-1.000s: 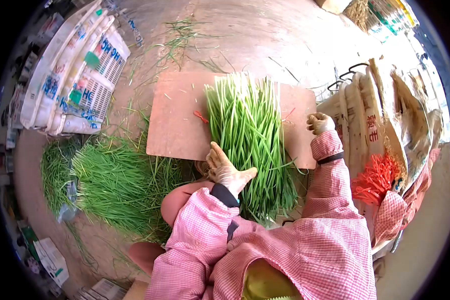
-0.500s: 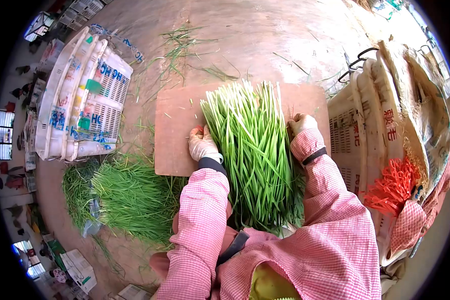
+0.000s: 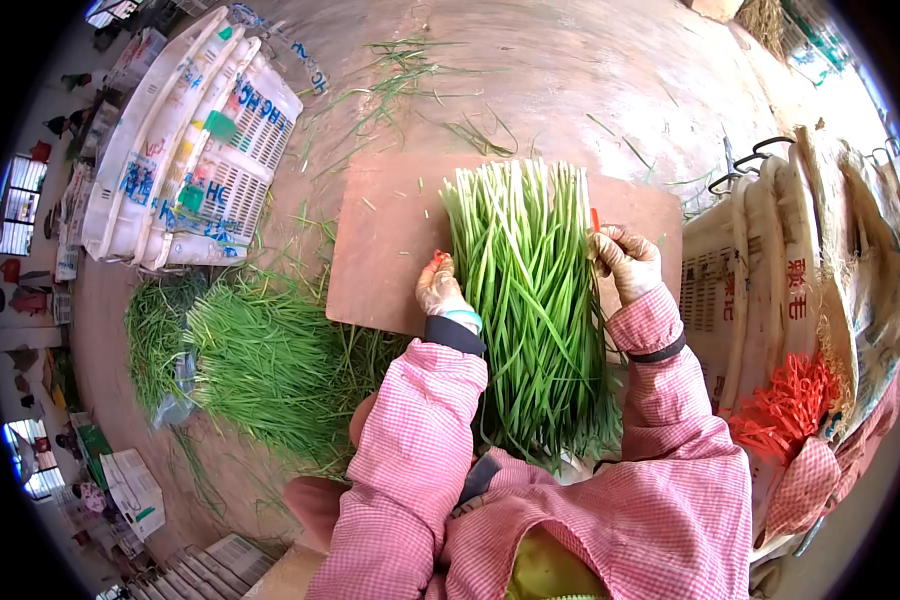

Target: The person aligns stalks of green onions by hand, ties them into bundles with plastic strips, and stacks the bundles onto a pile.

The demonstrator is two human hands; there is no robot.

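Observation:
A thick bundle of green chives (image 3: pixel 530 310) with pale stem ends lies on a brown board (image 3: pixel 385 240), its leaf tips toward my body. My left hand (image 3: pixel 442 288), in a thin glove, is closed beside the bundle's left side, with a bit of red strip showing at the fingertips. On the right side, my gloved right hand (image 3: pixel 630 262) pinches the end of a red strip (image 3: pixel 595 218) that sticks up by the stems. Whether the strip runs beneath the bundle is hidden.
More chives (image 3: pixel 270 360) lie in a pile on the floor at left. Stacked white crates (image 3: pixel 230 150) stand beyond them. At right are more crates (image 3: pixel 710 280) with sacking over them and a bunch of red strips (image 3: pixel 790 405) hanging there. Loose leaves litter the floor.
The view has shifted, so the board and bundle appear further right. My right hand has turned and raised its fingers, and the red strip's end now shows upright there. My left hand stays beside the bundle.

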